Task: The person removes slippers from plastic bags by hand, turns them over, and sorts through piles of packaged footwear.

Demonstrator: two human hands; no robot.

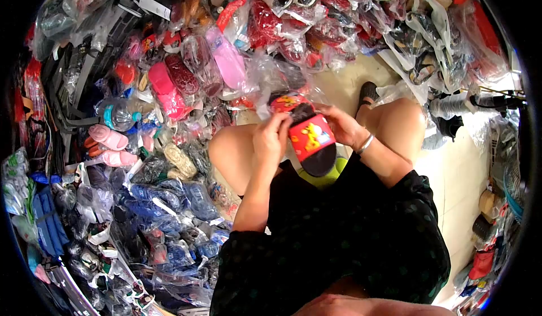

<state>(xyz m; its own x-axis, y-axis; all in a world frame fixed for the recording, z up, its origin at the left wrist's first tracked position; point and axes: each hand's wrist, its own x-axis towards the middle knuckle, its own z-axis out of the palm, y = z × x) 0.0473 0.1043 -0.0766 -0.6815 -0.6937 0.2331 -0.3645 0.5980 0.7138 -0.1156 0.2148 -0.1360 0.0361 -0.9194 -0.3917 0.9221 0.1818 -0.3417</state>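
Note:
A pair of black slide sandals with red, printed straps (pixel 312 136) is held between my two hands, over my lap. My left hand (pixel 272 137) grips the left edge of the pair, its fingers bent against the straps. On the other side my right hand (pixel 343 127) has its fingers closed round the right edge, near the upper strap. Clear plastic wrapping (pixel 276 76) lies around the far end of the sandals.
Piles of bagged footwear surround me, with pink slippers (pixel 228 62) ahead and blue packets (pixel 169 203) at left. A water bottle (pixel 117 115) lies on the left pile. Tiled floor (pixel 457 186) shows at right, and more goods line the right edge.

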